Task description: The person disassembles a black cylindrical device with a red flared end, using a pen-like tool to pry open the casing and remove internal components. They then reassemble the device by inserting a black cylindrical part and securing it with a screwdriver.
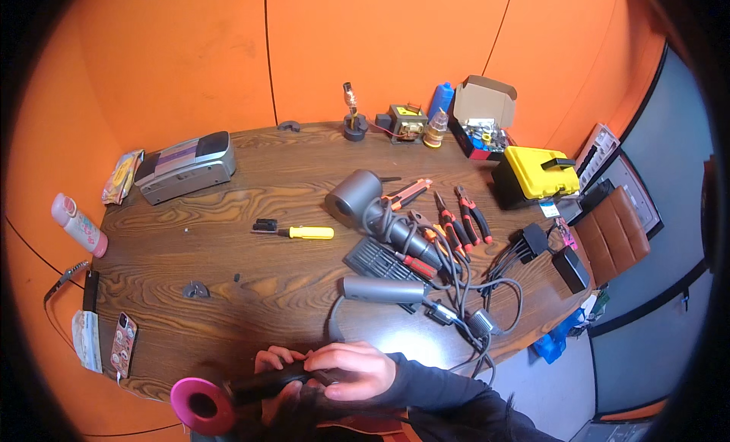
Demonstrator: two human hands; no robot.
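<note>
Bright glare on table (414,345), blackened rim

Two hands are counted: one left hand (280,358) and one right hand (357,372). One pink bottle (79,225), one blue bottle (440,101) and two red-and-black-handled pliers (464,207) are listed. One toolbox (540,172), one phone (123,345) and one black implement (260,386) are included.

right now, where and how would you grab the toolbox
Probably by the black handle, from above: the toolbox stands upright with its yellow lid uppermost, and the handle sits there. The near side looks the better approach, as the open box stands behind it to the left.
</note>
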